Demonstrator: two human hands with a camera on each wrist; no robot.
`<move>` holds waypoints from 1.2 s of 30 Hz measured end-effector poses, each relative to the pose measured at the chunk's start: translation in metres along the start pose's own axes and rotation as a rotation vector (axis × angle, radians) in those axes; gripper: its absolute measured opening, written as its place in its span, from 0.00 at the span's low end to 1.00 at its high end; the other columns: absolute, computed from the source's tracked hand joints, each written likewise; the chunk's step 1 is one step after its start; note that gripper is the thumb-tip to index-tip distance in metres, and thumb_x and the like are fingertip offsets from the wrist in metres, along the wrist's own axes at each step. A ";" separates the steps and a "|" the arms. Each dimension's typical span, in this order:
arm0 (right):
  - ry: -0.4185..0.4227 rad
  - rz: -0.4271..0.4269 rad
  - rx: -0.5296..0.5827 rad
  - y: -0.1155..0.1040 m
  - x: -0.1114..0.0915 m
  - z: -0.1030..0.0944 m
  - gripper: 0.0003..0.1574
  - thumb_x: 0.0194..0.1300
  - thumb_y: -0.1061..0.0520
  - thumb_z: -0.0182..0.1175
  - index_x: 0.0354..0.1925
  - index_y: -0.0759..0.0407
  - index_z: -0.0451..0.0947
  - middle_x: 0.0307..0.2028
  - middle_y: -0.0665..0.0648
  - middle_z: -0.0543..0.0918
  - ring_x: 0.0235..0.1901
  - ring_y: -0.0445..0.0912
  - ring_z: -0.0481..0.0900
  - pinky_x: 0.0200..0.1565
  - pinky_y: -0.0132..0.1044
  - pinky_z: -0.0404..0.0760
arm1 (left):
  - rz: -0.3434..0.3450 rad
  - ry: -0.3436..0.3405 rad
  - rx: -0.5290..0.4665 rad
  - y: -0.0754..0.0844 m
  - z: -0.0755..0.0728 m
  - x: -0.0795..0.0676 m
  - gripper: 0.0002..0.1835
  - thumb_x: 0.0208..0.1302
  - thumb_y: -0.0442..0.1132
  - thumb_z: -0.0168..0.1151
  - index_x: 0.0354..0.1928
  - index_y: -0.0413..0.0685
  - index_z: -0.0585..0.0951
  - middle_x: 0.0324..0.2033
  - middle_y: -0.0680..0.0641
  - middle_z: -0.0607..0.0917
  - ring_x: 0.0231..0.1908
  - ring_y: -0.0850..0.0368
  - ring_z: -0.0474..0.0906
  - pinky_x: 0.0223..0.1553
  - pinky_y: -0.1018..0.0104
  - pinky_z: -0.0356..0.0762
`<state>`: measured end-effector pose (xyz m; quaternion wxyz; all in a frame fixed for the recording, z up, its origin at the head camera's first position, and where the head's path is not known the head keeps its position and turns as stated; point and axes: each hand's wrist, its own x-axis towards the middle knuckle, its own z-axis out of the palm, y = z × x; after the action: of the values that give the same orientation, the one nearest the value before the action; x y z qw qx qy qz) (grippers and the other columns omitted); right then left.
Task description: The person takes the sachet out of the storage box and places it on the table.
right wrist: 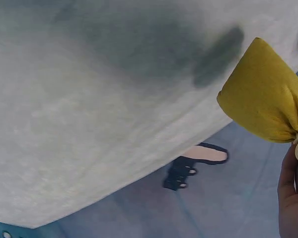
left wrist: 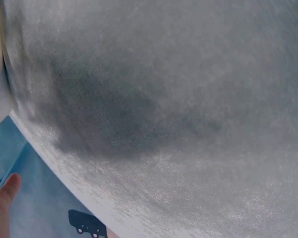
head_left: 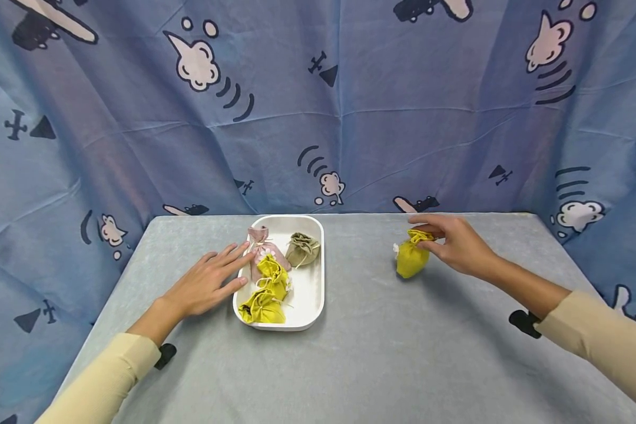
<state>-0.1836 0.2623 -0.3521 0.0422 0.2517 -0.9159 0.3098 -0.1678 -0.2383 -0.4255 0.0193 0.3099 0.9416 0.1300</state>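
My right hand (head_left: 451, 242) pinches the gathered top of a yellow drawstring pouch (head_left: 411, 261) over the right part of the table. In the right wrist view the pouch (right wrist: 263, 96) hangs by its tied neck, its shadow falling on the cloth. My left hand (head_left: 204, 282) lies with fingers spread at the left rim of a white tray (head_left: 308, 297), fingertips overlapping a pink pouch (head_left: 259, 238). Two more yellow pouches (head_left: 265, 306) lie in the tray's near left part. An olive pouch (head_left: 302, 250) sits at the far right inside it. The left wrist view shows mostly table and a thumb (left wrist: 10, 187).
A grey cloth-covered table (head_left: 365, 359) carries the tray left of its middle. Behind and beside it hangs a blue curtain (head_left: 403, 147) printed with planes and clouds. Dark wrist camera parts (head_left: 524, 324) stick out below both sleeves.
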 end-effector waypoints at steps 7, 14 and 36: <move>0.005 0.048 -0.019 0.021 -0.008 0.004 0.29 0.58 0.74 0.67 0.58 0.68 0.77 0.52 0.68 0.83 0.49 0.62 0.83 0.48 0.55 0.81 | -0.004 -0.008 0.002 -0.001 0.000 0.000 0.32 0.77 0.60 0.43 0.78 0.64 0.56 0.78 0.52 0.52 0.76 0.45 0.48 0.68 0.38 0.54; -0.016 0.065 -0.035 0.029 -0.010 0.005 0.26 0.59 0.72 0.67 0.57 0.69 0.77 0.53 0.67 0.82 0.49 0.59 0.82 0.48 0.54 0.81 | -0.015 -0.019 0.006 -0.002 0.000 0.001 0.32 0.77 0.60 0.42 0.79 0.64 0.56 0.78 0.53 0.51 0.76 0.46 0.47 0.68 0.38 0.54; -0.129 0.018 0.066 -0.023 0.026 0.004 0.37 0.56 0.62 0.75 0.63 0.63 0.74 0.59 0.64 0.80 0.59 0.58 0.79 0.56 0.55 0.77 | -0.012 -0.014 0.007 0.001 -0.001 0.000 0.32 0.77 0.60 0.43 0.78 0.63 0.56 0.78 0.53 0.51 0.76 0.46 0.48 0.68 0.38 0.54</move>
<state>-0.1949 0.2326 -0.3363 -0.0282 0.2643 -0.9081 0.3234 -0.1672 -0.2380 -0.4244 0.0257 0.3053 0.9437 0.1243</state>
